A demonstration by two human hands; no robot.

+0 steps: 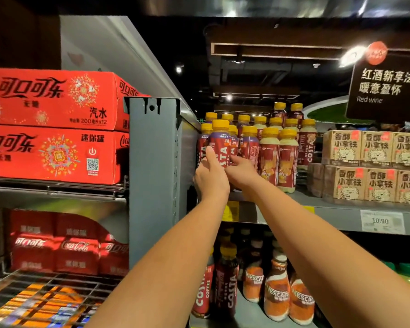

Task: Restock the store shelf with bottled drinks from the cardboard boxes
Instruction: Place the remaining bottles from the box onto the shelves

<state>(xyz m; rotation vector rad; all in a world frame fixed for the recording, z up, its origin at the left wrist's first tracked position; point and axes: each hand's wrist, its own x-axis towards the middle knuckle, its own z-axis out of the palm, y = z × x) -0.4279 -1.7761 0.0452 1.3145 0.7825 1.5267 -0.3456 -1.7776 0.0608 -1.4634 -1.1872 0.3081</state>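
Both the left hand (211, 179) and right hand (243, 172) wrapped round a glossy yellow-capped bottle (220, 147) on the grey metal shelf (341, 209), crowded by matching bottles (278, 157); printed cardboard boxes (369, 166) just right

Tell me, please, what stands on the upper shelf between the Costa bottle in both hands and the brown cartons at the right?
In the head view, rows of yellow-capped Costa bottles fill the stretch between the held bottle and the brown cartons.

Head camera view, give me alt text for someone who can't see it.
Both hands, left hand and right hand, hold an upright yellow-capped Costa bottle at the front left of a grey shelf crowded with similar bottles. Brown cartons are stacked to the right, red Coca-Cola cases to the left.
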